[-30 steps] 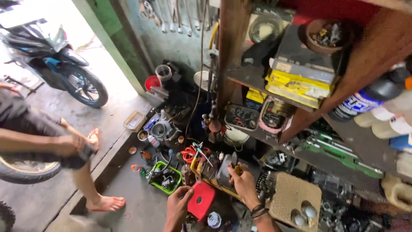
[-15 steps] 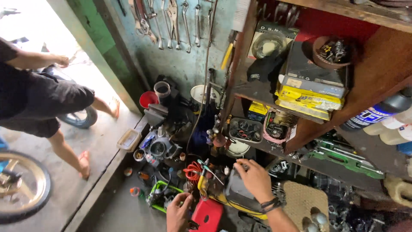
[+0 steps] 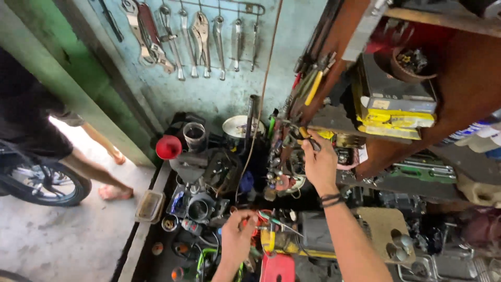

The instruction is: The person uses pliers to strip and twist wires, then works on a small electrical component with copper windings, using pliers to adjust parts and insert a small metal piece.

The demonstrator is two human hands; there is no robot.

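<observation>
My right hand reaches up to the edge of the wooden shelf, with a dark band on its wrist. Its fingers are closed on a small dark tool with a yellow handle, which sits among screwdrivers and pliers stuck along the shelf post. My left hand is lower, down in the heap of parts on the floor. Its fingers curl over a red-handled tool beside a green-handled screwdriver. I cannot see whether it actually grips the tool.
Wrenches and pliers hang on the blue wall. Below stand a red funnel, a metal cup, a white bowl and engine parts. Another person's legs and a motorcycle wheel are at left.
My right hand has risen from the dark box on the floor to the shelf post and closed on a tool. My left hand has shifted slightly. The view has tilted up toward the wall.
</observation>
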